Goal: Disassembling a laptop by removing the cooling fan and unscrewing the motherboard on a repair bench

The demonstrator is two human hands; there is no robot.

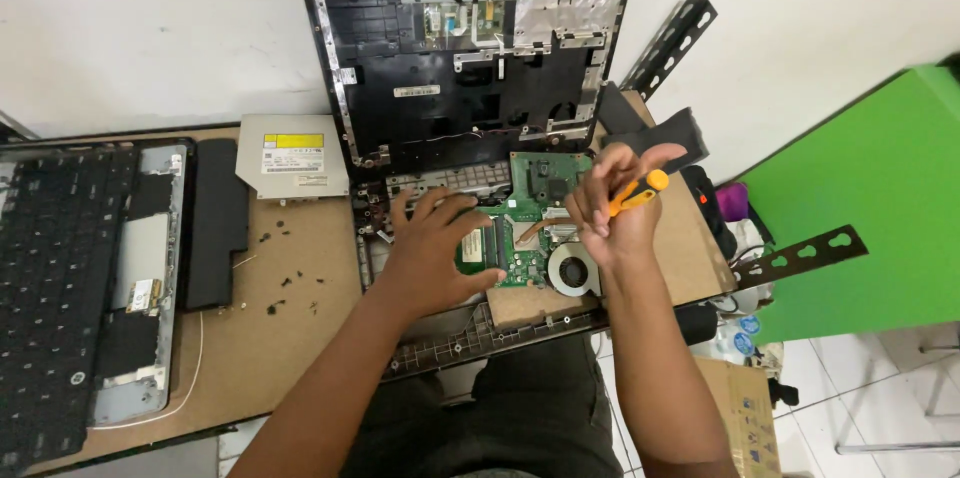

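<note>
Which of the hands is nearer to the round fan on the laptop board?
The right. The right hand, gripping an orange-handled screwdriver, hovers just above the round fan. The left hand rests flat on the green board, off to the fan's left.

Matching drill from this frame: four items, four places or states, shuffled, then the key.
Items:
1. screwdriver
2. optical drive
3. keyboard
4. left hand

Places or states:
A. lying flat on the brown table, just left of the opened laptop
B. far left, removed from the laptop
C. gripped in the right hand, orange handle
D. resting palm down on the green motherboard

Pairs: 1-C, 2-A, 3-B, 4-D
</note>
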